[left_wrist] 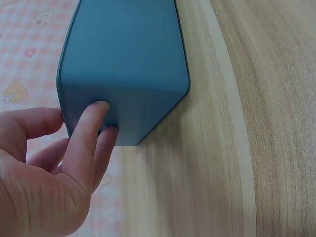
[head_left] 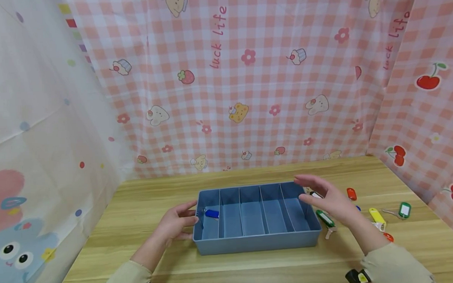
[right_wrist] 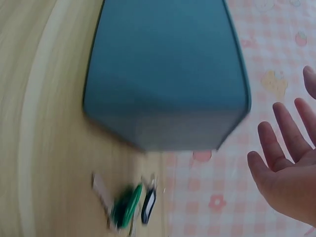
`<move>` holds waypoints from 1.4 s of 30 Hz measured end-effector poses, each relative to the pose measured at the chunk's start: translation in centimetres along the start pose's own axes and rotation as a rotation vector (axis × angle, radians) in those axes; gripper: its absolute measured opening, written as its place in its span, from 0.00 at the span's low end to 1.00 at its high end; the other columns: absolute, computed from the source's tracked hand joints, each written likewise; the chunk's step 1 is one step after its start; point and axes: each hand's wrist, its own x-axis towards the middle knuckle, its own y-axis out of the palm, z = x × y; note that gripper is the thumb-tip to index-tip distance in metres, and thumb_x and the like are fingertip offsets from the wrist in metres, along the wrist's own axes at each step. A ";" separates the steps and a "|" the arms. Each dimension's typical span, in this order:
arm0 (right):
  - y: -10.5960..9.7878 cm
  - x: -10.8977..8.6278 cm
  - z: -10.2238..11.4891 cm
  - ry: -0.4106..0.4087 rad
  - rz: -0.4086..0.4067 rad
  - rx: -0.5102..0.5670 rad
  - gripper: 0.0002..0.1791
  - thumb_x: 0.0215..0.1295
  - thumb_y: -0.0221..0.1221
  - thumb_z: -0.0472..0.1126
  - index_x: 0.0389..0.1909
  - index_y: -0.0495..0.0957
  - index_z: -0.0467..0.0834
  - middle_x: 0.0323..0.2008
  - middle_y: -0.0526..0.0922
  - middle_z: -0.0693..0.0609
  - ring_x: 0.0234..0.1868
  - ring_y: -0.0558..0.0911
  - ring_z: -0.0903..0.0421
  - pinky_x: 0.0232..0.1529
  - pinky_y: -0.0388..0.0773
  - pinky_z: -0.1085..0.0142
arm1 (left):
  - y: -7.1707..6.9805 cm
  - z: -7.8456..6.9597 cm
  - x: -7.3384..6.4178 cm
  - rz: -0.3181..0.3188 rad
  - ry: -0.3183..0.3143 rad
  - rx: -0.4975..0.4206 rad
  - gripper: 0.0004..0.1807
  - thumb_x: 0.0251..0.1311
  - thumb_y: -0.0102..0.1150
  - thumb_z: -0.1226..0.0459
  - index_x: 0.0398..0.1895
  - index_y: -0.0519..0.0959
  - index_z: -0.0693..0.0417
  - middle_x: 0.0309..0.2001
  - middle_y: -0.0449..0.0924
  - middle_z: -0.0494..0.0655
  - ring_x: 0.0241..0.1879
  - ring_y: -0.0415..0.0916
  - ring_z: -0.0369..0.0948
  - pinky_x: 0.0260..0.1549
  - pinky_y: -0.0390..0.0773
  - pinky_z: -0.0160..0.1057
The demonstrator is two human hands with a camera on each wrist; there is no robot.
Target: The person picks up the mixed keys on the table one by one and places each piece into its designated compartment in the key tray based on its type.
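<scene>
A blue-grey tray [head_left: 258,242] with several compartments lies on the wooden table in the head view. In its leftmost compartment is a blue key tag [head_left: 212,214]. My left hand [head_left: 175,222] is at the tray's left end, with spread fingertips touching the outer end wall in the left wrist view. My right hand [head_left: 331,200] hovers over the tray's right end, thumb and fingers apart and nothing between them. The right wrist view shows this hand [right_wrist: 289,170] away from the tray [right_wrist: 168,59]. Below it in the head view lies a green key tag [head_left: 325,218] with a key.
Right of the tray lie a red tag [head_left: 351,194], a yellow tag [head_left: 377,218], another green tag [head_left: 404,210] with a key and an orange-red tag [head_left: 388,237]. A black-edged tag [head_left: 316,194] is partly hidden by my right hand. A checked curtain [head_left: 210,100] hangs behind the table.
</scene>
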 end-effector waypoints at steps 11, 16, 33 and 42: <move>-3.2 -1.5 -2.3 -0.041 -0.051 -0.072 0.27 0.69 0.61 0.38 0.68 0.69 0.41 0.63 0.76 0.44 0.59 0.68 0.75 0.55 0.65 0.82 | 0.0 0.0 -0.1 0.000 0.006 -0.001 0.32 0.60 0.60 0.77 0.70 0.69 0.60 0.60 0.72 0.70 0.46 0.80 0.53 0.29 0.85 0.55; -4.4 -2.3 -3.0 -0.018 -0.041 -0.111 0.28 0.69 0.61 0.39 0.69 0.68 0.43 0.64 0.75 0.51 0.60 0.66 0.75 0.53 0.66 0.82 | 0.1 0.0 -0.1 -0.003 0.008 0.002 0.32 0.60 0.60 0.77 0.69 0.69 0.60 0.60 0.73 0.70 0.46 0.80 0.54 0.29 0.85 0.55; -7.9 -3.4 -5.6 -0.002 0.044 -0.234 0.31 0.68 0.63 0.40 0.70 0.67 0.44 0.63 0.75 0.44 0.59 0.63 0.80 0.52 0.67 0.80 | 0.0 0.2 0.0 -0.011 0.002 0.000 0.32 0.60 0.60 0.76 0.69 0.70 0.59 0.60 0.73 0.69 0.46 0.80 0.54 0.29 0.85 0.55; -9.4 -3.8 -8.0 -0.043 0.115 -0.187 0.29 0.67 0.62 0.33 0.68 0.69 0.39 0.61 0.76 0.62 0.59 0.66 0.78 0.54 0.71 0.75 | 0.1 0.2 0.0 -0.002 0.008 -0.011 0.32 0.60 0.60 0.77 0.70 0.69 0.60 0.60 0.72 0.70 0.46 0.80 0.54 0.29 0.85 0.55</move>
